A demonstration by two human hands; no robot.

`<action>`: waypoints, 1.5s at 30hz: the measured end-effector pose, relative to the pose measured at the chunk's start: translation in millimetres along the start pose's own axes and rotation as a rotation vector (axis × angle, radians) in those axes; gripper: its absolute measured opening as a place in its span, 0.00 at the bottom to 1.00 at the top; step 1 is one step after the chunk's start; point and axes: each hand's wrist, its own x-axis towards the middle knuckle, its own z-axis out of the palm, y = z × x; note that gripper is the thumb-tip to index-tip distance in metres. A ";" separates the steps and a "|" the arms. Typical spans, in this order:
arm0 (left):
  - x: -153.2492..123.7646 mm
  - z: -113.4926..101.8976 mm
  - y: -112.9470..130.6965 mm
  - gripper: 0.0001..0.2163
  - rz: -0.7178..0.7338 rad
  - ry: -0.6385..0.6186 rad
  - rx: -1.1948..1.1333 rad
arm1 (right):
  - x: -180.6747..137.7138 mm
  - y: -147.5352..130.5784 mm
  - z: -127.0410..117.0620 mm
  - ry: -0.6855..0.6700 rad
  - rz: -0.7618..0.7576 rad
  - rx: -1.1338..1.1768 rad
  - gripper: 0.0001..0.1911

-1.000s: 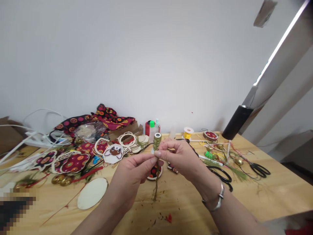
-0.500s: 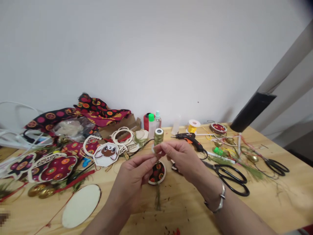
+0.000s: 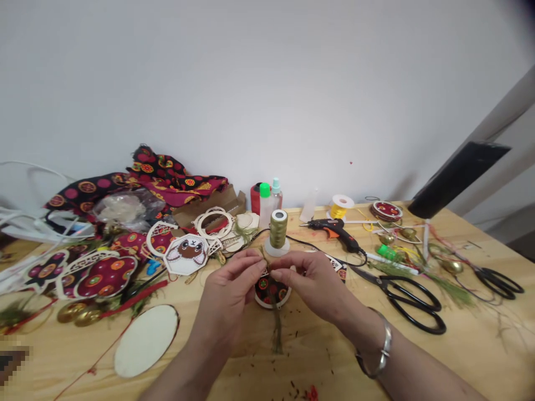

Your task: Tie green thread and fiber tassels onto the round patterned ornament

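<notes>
My left hand and my right hand meet fingertip to fingertip above the wooden table. Both pinch the top of a small olive-green thread tassel that hangs down between them. Just behind the tassel lies a round ornament covered in black and red patterned fabric. A spool of olive-green thread stands upright right behind my fingers. A silver bracelet sits on my right wrist.
Large black scissors lie right of my right hand, another pair further right. A glue gun, yellow spool, glue bottles, patterned fabric, wooden frames, gold bells and an oval wooden blank crowd the table.
My hands have come down closer to the table and now sit in front of the thread spool's base, still pinching the tassel. The camera has swung right and downward.
</notes>
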 end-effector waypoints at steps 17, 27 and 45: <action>-1.6 -0.1 -3.6 0.06 -0.090 -0.039 0.005 | -1.5 9.4 -4.5 -0.034 0.110 0.219 0.11; -1.8 2.7 -4.2 0.08 -0.097 -0.017 0.007 | -2.6 7.5 -4.7 -0.060 0.129 0.233 0.12; 0.3 1.1 -9.1 0.05 -0.027 -0.037 0.037 | -2.9 10.3 -4.2 -0.087 0.128 0.213 0.12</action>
